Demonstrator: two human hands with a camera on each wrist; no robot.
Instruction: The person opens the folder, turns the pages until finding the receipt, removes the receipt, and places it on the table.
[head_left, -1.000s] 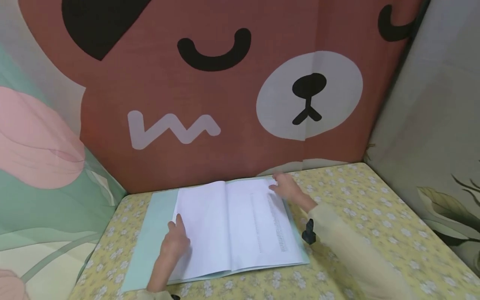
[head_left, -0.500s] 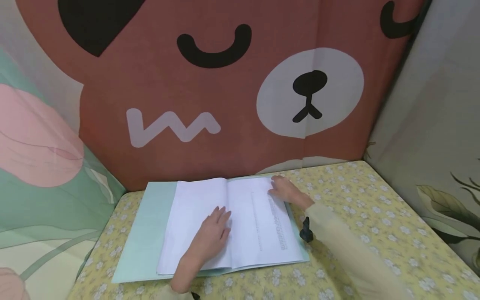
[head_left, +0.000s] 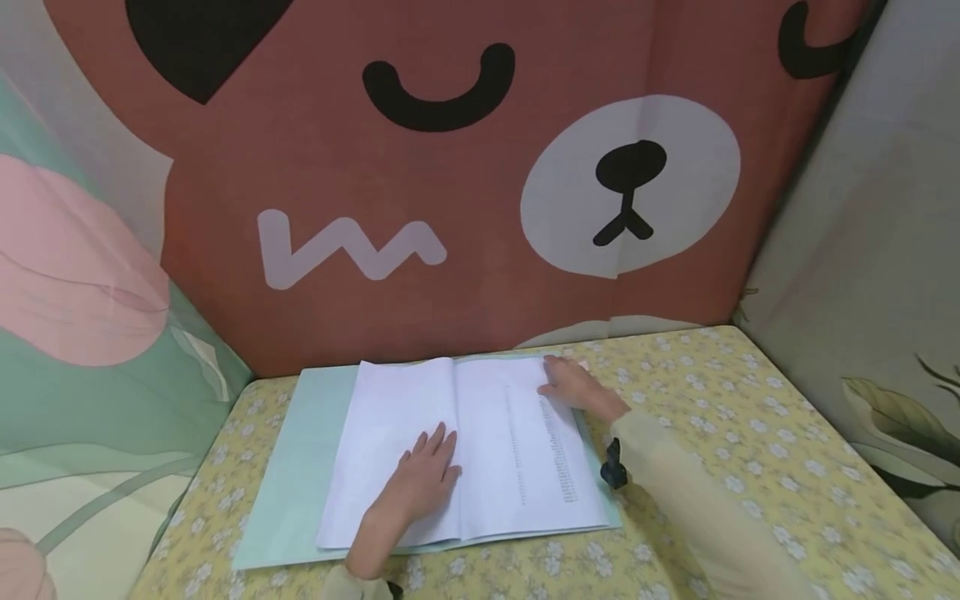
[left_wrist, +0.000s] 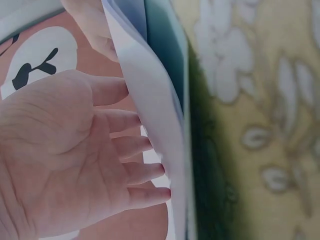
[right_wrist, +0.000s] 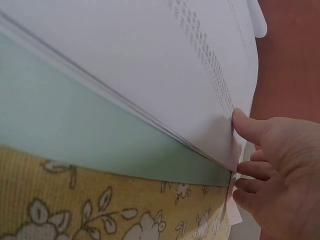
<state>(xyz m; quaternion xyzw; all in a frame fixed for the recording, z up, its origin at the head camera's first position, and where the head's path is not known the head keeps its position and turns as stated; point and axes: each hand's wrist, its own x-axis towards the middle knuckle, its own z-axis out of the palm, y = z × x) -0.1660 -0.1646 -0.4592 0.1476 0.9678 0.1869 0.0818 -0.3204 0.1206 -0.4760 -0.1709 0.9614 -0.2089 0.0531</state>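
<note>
Fingers (left_wrist: 142, 172) of the left hand (head_left: 422, 483) are almost straight and a little separated from each other; their tips touch the left page (head_left: 393, 400), close beside the middle fold, and they do not grasp it. At the far right corner, the right hand (head_left: 581, 389) pinches the right page (head_left: 487, 467): its thumb (right_wrist: 247, 124) lies on the printed side, and the other fingers are bent at the edge and below it. How many sheets are between them, I cannot tell. Just beside these bent fingers is a small pale pink piece (right_wrist: 234, 212), and what it is remains unclear.

Both pages belong to an open booklet, which lies flat in the near middle of the scene. On the right page are narrow columns of small print, too small to read. Under the sheets is a pale green cover (head_left: 292, 483), which shows widely on the left side and as a thin border on the right.

A yellow cloth with white flowers (head_left: 750, 442) is below all this. Each arm has a cream sleeve (head_left: 682, 483), and a small black object (head_left: 613, 467) is at the right wrist. On the far side hangs a reddish-brown curtain with a bear face (head_left: 480, 300).
</note>
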